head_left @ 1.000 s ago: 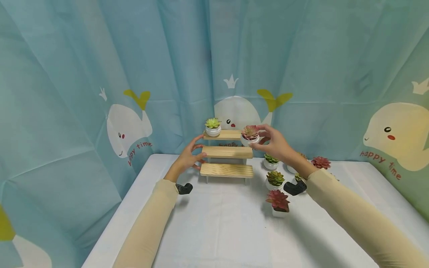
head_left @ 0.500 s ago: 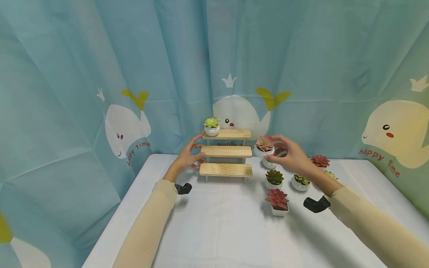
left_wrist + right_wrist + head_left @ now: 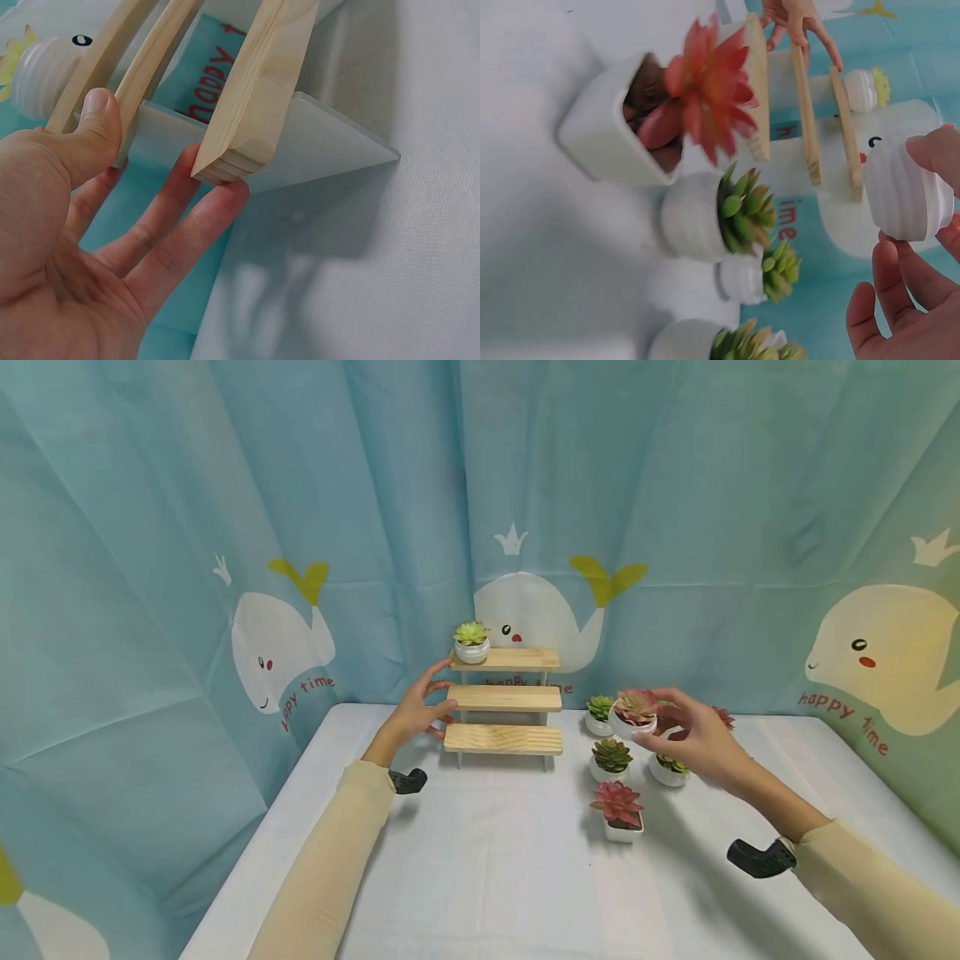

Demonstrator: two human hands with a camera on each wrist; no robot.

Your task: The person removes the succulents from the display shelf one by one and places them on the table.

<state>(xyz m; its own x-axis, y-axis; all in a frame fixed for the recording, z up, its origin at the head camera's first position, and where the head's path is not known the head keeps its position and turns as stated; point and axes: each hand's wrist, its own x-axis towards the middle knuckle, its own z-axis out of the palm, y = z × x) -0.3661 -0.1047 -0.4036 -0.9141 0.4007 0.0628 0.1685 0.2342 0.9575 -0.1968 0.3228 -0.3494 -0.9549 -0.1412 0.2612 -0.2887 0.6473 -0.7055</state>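
Observation:
My right hand [image 3: 703, 737] pinches the round white pot of a pinkish potted succulent [image 3: 636, 708], raised above the table on the right. The right wrist view shows the thumb and fingers on the white pot [image 3: 901, 193]. My left hand [image 3: 412, 714] is at the left side of a three-step wooden display stand [image 3: 504, 697]. Its spread, nearly straight fingers touch the board ends, as the left wrist view shows, with fingertips on the thick lowest board [image 3: 255, 97] and the thumb against the middle board. A light-green potted succulent [image 3: 472, 643] stands on the top step's left end.
Several potted succulents stand right of the stand: a red one in a square pot [image 3: 621, 814], a dark-green one [image 3: 611, 760], a green one [image 3: 598, 714] and another [image 3: 670, 770] partly under my right hand. A whale-print curtain [image 3: 390, 527] hangs behind the white table [image 3: 525, 877].
My right hand has carried the pinkish succulent away from the stand's top step, rightward and lower, over the other pots. My left hand stays at the stand's left side.

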